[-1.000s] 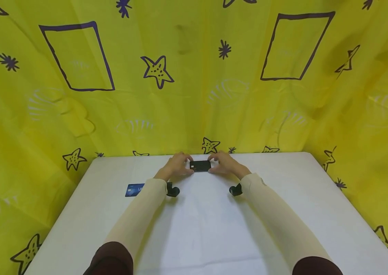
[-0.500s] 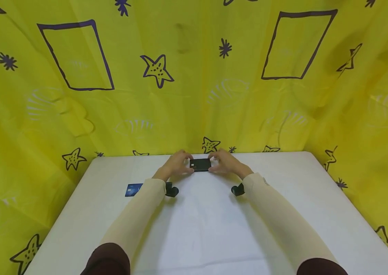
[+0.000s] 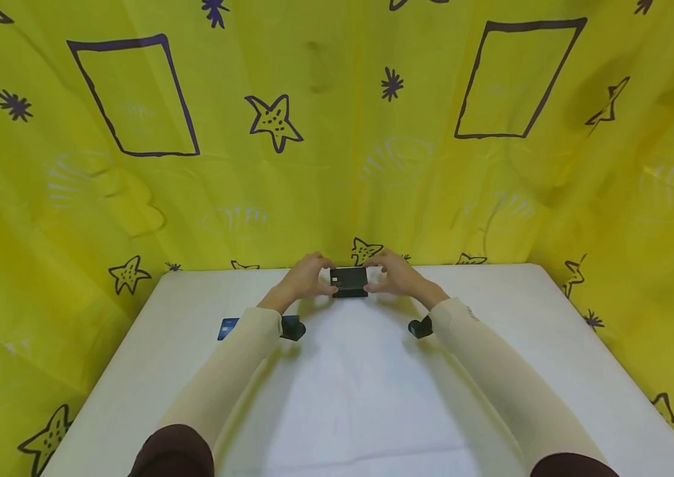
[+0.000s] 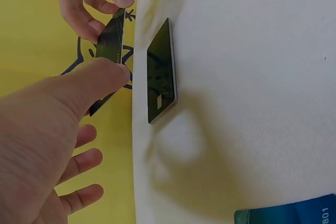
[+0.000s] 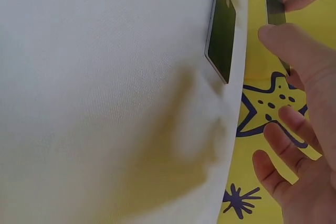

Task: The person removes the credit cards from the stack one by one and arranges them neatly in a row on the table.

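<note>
Above the white table, near its far edge, a dark bank card is held level between both hands. My left hand pinches its left end with thumb and fingers, and my right hand pinches the right end. In the left wrist view the raised card is tilted almost edge-on. Directly below it, apart from it, another dark card with a chip lies on the table; its edge looks thick, and I cannot tell whether it is a stack. The same lower card appears in the right wrist view.
A blue bank card lies on the table at the left, partly covered by the left forearm. Black wrist-worn devices stick out from both sleeves. Just behind the table's far edge hangs a yellow curtain with star drawings.
Both hands have risen together and lifted the upper dark card off the lower one, which stays on the table. The forearms have spread slightly apart, and the left one covers more of the blue card.
</note>
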